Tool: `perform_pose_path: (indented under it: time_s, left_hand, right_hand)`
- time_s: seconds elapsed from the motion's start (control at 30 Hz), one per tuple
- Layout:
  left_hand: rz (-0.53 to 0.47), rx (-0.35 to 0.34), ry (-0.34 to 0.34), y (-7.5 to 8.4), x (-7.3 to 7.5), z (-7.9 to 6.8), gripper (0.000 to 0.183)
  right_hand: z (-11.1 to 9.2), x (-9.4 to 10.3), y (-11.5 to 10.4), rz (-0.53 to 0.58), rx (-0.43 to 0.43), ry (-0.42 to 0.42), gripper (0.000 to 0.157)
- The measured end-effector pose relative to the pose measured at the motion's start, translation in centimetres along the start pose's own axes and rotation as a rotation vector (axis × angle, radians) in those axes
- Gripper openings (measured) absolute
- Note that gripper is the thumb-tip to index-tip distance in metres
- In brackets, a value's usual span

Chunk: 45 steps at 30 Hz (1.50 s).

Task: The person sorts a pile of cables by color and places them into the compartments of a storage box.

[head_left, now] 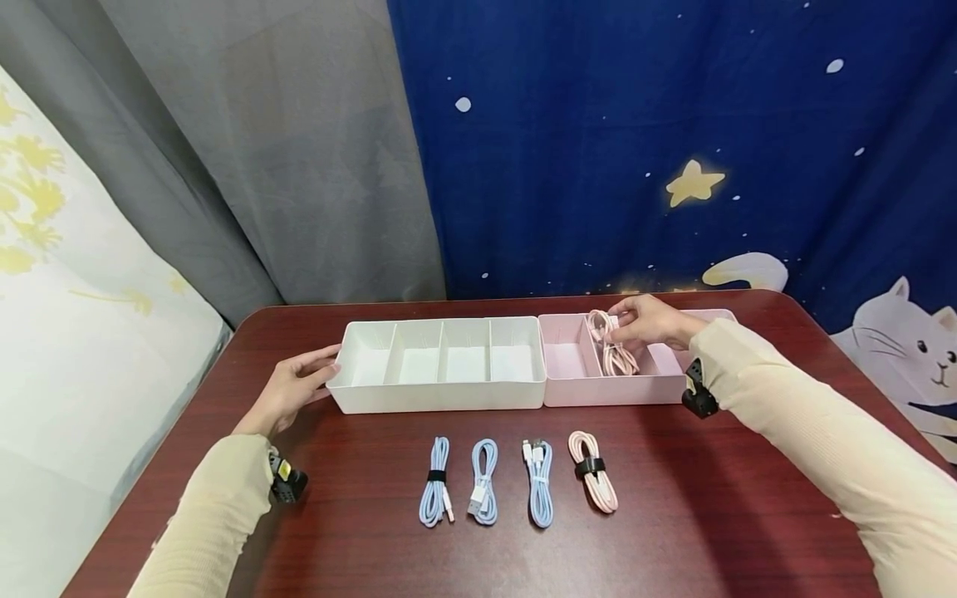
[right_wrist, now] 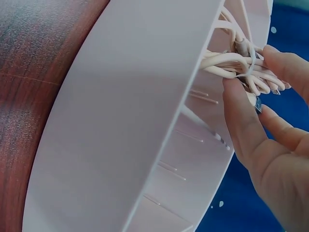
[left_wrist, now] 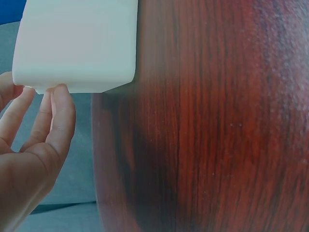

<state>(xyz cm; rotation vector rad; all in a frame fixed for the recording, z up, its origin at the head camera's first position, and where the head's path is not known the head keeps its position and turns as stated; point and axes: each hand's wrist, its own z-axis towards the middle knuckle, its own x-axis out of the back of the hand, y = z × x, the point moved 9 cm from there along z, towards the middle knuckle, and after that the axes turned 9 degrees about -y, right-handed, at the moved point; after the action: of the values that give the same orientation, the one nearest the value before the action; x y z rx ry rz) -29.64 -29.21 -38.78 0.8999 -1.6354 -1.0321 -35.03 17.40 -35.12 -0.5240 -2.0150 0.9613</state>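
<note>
My right hand (head_left: 649, 322) pinches a coiled pink charging cable (head_left: 619, 359) between thumb and fingers over the pink divided box (head_left: 598, 393). Part of the coil dips behind the box's front wall, beside a divider. In the right wrist view a thin pale tie wraps the cable (right_wrist: 231, 65), and a metal plug end shows by the fingers. At the other end, my left hand (head_left: 292, 384) touches the left end of the white divided box (head_left: 441, 399) with extended fingers. The left wrist view shows those fingertips against the edge of the white box (left_wrist: 77, 48).
In front of the boxes lie three coiled blue cables (head_left: 434, 490), one with a black strap, and a pink cable (head_left: 594, 473), also black-strapped. The boxes stand end to end near the back edge of the dark red table (head_left: 359, 515). Curtains (head_left: 336, 166) hang behind.
</note>
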Motion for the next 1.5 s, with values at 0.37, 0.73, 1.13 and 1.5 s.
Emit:
perform_pose_path:
  time_s: [0.37, 0.73, 1.13, 1.5]
  left_hand:
    - [0.045, -0.017, 0.020, 0.4, -0.1, 0.0, 0.052]
    - [0.054, 0.007, 0.022, 0.2, -0.1, -0.3, 0.052]
    - [0.030, 0.004, 0.020, 0.2, -0.1, -0.2, 0.053]
    - [0.014, 0.007, 0.014, 0.2, 0.0, -0.1, 0.054]
  right_hand:
    - [-0.2, 0.1, -0.3, -0.133, 0.044, 0.057, 0.055]
    - [-0.3, -0.8, 0.2, 0.026, 0.066, 0.043, 0.052]
    - [-0.1, -0.8, 0.1, -0.025, 0.084, 0.059, 0.049]
    - [0.1, -1.2, -0.3, -0.046, 0.097, 0.023, 0.045]
